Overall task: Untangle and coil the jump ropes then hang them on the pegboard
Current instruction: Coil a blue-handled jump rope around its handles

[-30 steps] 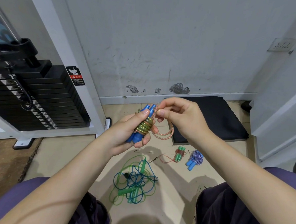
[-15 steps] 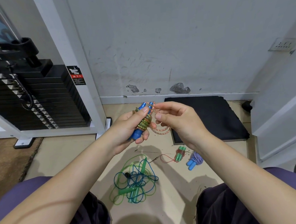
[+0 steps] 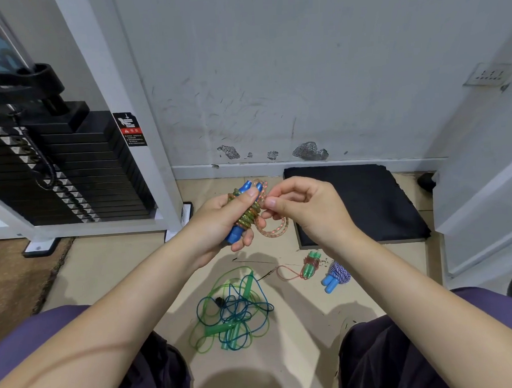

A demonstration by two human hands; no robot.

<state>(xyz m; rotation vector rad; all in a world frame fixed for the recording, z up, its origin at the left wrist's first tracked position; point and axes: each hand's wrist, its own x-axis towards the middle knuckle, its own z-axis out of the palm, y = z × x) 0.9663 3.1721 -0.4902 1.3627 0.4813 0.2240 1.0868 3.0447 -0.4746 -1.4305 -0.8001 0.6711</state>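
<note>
Two hands meet above the floor [image 3: 109,271]. The left hand [image 3: 220,218] curls round a pair of blue handles [image 3: 236,235], its thumb pressed on the rope [image 3: 276,230] wound about them. The right hand [image 3: 306,208] pinches a strand of that same speckled rope near the handle tops; a slack loop hangs below, between the two hands.

On the floor lie three more ropes. A green and blue tangle [image 3: 233,312] sits between the person's knees. Nearer the right arm lies a green-handled bundle [image 3: 310,265] with a thin red loop trailing left, and just beside it a blue-handled bundle [image 3: 336,276] wrapped in purple and white cord.

A black mat [image 3: 369,205] lies against the wall [image 3: 271,73], behind the right hand. To the left stands a weight stack [image 3: 67,175] in a white frame [image 3: 106,68], which bears a black and red warning label [image 3: 131,129]; its writing is too small to read. A wall socket [image 3: 488,74] sits at the upper right.
</note>
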